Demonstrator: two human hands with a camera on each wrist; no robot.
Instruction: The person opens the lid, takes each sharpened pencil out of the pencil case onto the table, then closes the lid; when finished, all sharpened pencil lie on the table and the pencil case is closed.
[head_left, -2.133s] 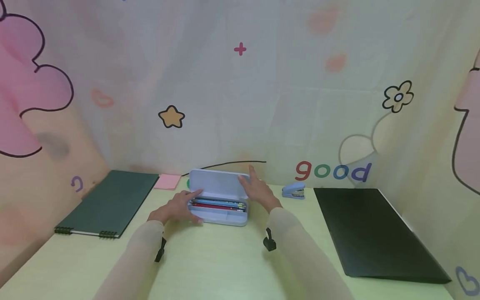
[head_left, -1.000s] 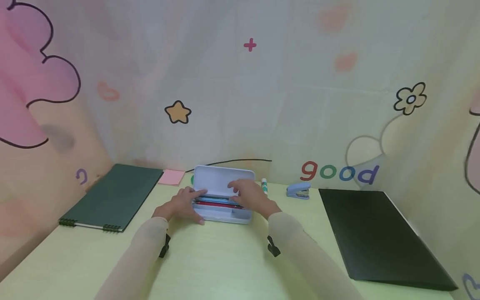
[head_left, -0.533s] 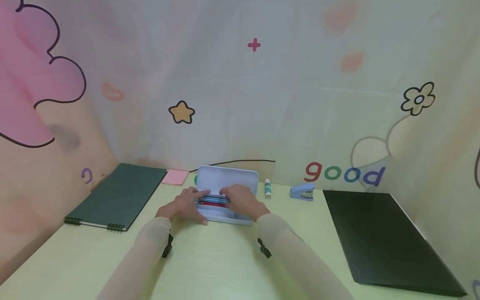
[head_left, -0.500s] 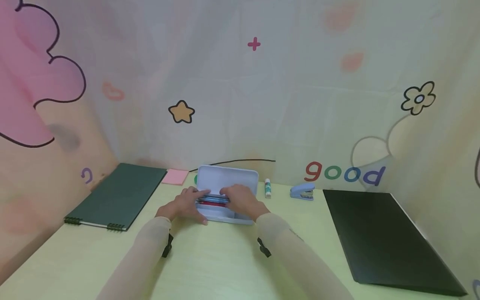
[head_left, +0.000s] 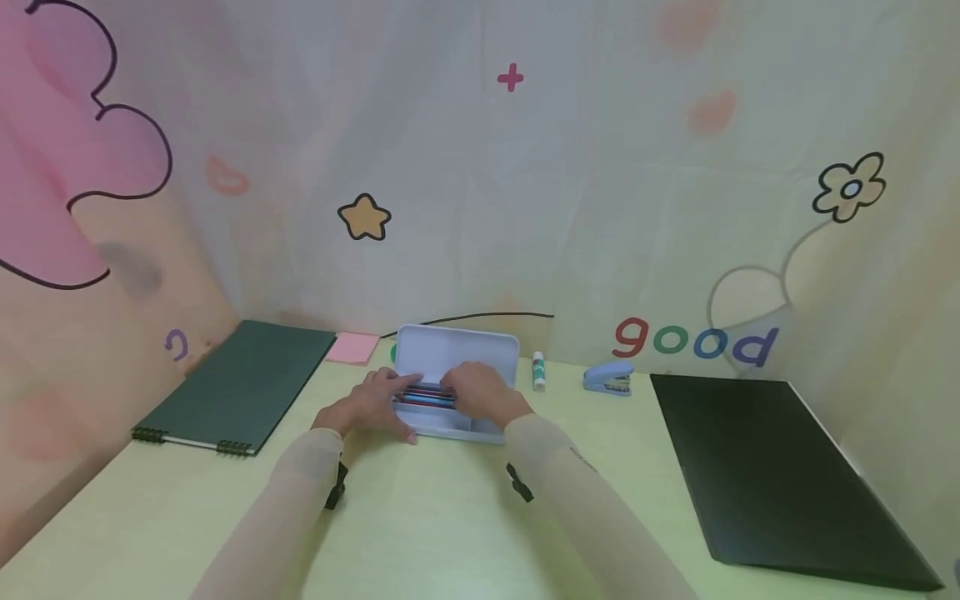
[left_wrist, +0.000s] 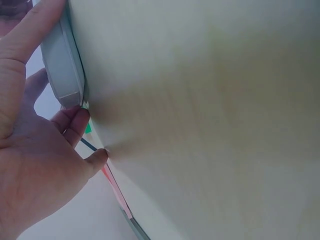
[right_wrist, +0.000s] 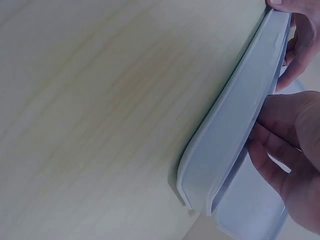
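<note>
A pale blue pencil case (head_left: 487,343) lies with its lid raised at the back of the table, in the head view. Several pencils (head_left: 424,398), blue and red among them, fill its rear part. My left hand (head_left: 369,406) holds the case's left end, thumb at the front and index finger reaching over the inside. My right hand (head_left: 483,392) dips into the right half, its fingers pinching the pencils' right ends. In the right wrist view its fingertips (right_wrist: 257,145) disappear behind the case's front wall.
Right of the case stand a glue stick (head_left: 538,372) and a blue stapler (head_left: 608,378). Pink sticky notes (head_left: 352,348) and a dark green spiral notebook (head_left: 240,383) lie on the left. A large black folder (head_left: 780,467) covers the right side, and a printed curtain hangs behind.
My right hand has moved from the lid's right edge down and left to the pencils, uncovering the glue stick. The pencils have shifted in the case. My left hand stays at the left end.
</note>
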